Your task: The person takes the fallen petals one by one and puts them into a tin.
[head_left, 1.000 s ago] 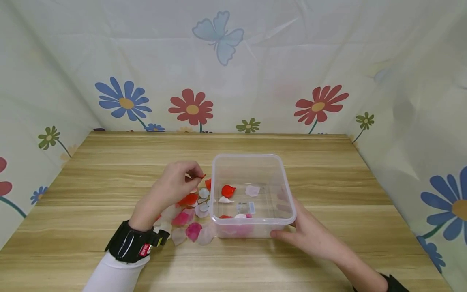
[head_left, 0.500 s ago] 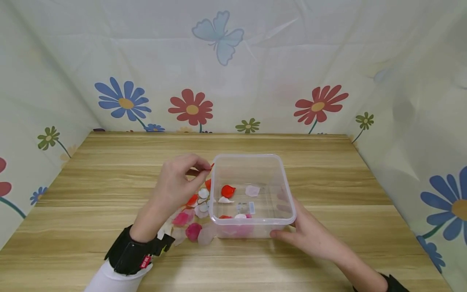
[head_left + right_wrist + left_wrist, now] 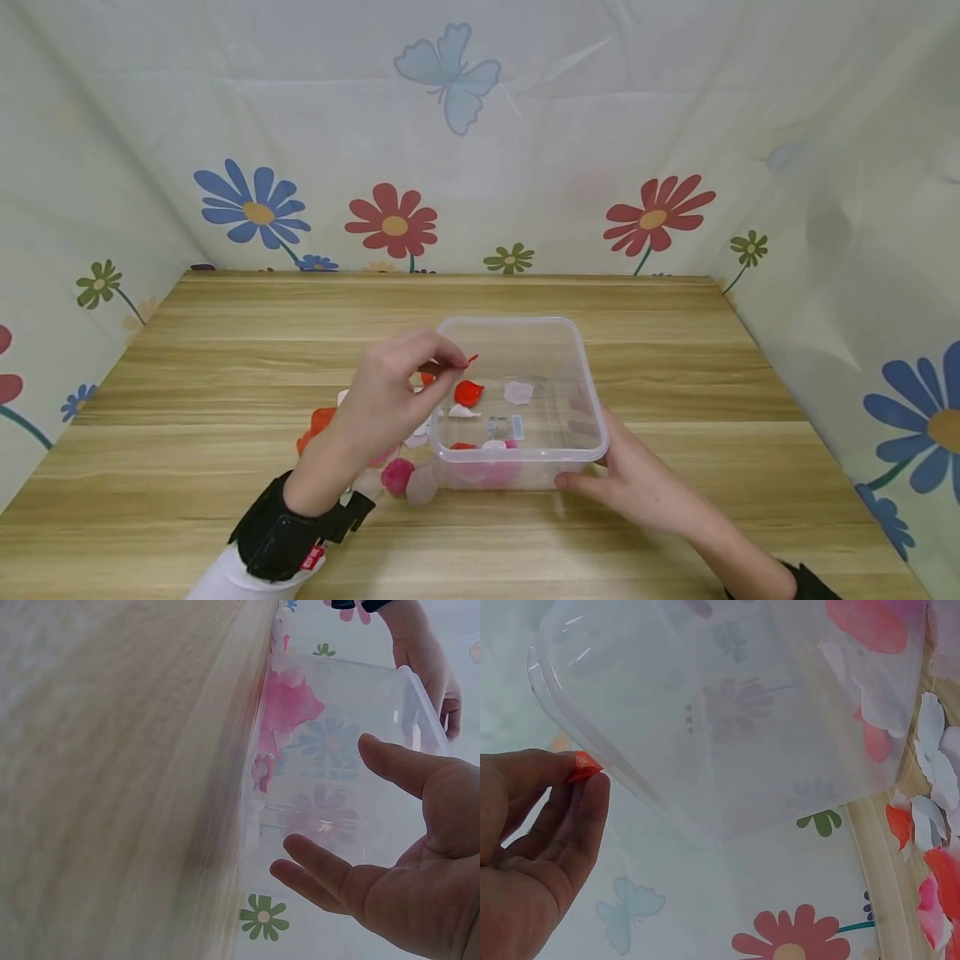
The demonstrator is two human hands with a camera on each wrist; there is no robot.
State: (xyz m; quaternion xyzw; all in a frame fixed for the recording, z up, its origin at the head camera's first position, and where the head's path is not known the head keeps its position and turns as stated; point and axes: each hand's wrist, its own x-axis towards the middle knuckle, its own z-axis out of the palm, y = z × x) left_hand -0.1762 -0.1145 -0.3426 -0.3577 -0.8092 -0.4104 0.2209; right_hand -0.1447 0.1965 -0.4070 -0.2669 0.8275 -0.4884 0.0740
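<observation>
My left hand pinches an orange-red petal between thumb and fingertips, over the left rim of a clear plastic box. In the left wrist view this petal is folded small, close beside the box rim. Inside the box lie a red petal, a white petal, a pale petal and pink petals against the near wall. My right hand rests on the box's near right corner, thumb in front, fingers along the side. The right wrist view shows its fingers fairly straight.
Loose petals lie left of the box, among them a magenta petal and orange petals, partly hidden by my left forearm. The wooden table meets a flower-printed curtain at the back and both sides.
My left hand has lifted the orange-red petal from beside the box and carried it right, over the left rim. The box and my right hand have stayed in place.
</observation>
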